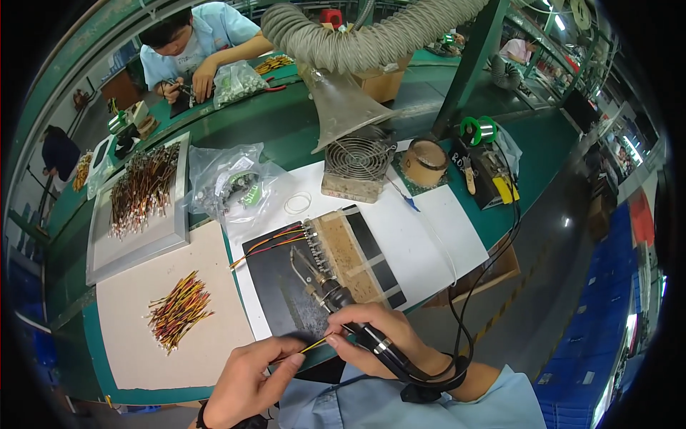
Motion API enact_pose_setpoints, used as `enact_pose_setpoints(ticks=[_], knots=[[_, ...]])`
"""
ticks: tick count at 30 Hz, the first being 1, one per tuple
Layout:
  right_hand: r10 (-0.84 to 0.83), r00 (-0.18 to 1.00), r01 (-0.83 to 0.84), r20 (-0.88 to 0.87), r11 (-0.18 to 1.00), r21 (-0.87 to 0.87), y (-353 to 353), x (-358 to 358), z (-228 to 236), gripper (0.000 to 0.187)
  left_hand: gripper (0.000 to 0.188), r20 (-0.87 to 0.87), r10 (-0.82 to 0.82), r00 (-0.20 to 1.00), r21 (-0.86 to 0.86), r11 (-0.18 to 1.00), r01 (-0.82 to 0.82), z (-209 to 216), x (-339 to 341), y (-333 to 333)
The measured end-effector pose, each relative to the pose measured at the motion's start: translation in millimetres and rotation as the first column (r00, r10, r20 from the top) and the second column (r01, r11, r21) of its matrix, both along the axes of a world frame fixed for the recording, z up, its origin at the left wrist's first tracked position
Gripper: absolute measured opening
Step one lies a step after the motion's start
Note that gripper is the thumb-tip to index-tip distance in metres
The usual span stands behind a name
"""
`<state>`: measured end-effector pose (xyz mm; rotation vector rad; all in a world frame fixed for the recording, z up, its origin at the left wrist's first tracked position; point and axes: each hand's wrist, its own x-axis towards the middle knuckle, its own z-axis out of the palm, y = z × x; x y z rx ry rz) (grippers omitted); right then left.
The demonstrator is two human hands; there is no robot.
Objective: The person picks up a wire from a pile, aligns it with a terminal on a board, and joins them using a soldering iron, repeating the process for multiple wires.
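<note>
My left hand (250,375) pinches a short bundle of thin wires (314,345), yellow and darker strands, in front of the black work board. My right hand (382,329) is wrapped round a black-handled soldering iron (339,296) with a thin metal feed tube beside its tip. Its thumb and forefinger also meet the far end of the wires. The iron's tip points up and left over the black board (275,286). A row of small metal connectors (316,247) lines a brown block on the board. A few red, yellow and black wires (275,239) run left from its far end.
A pile of short wires (180,311) lies on cardboard at left, below a framed tray (187,207) of wires. A plastic bag (236,187), a fan (357,161), a round tin (424,163) and a soldering station (486,179) stand beyond. A co-worker (200,50) works opposite.
</note>
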<state>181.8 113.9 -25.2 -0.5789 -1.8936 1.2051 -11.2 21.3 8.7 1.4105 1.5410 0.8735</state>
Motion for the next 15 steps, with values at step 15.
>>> enact_pose_setpoints(ticks=[15], knots=[[-0.017, 0.998, 0.005, -0.065, 0.984, -0.179, 11.8, 11.7, -25.5, 0.034, 0.012, 0.491, 0.195, 0.849, -0.239, 0.967, -0.084, -15.2, 21.8, 32.2]])
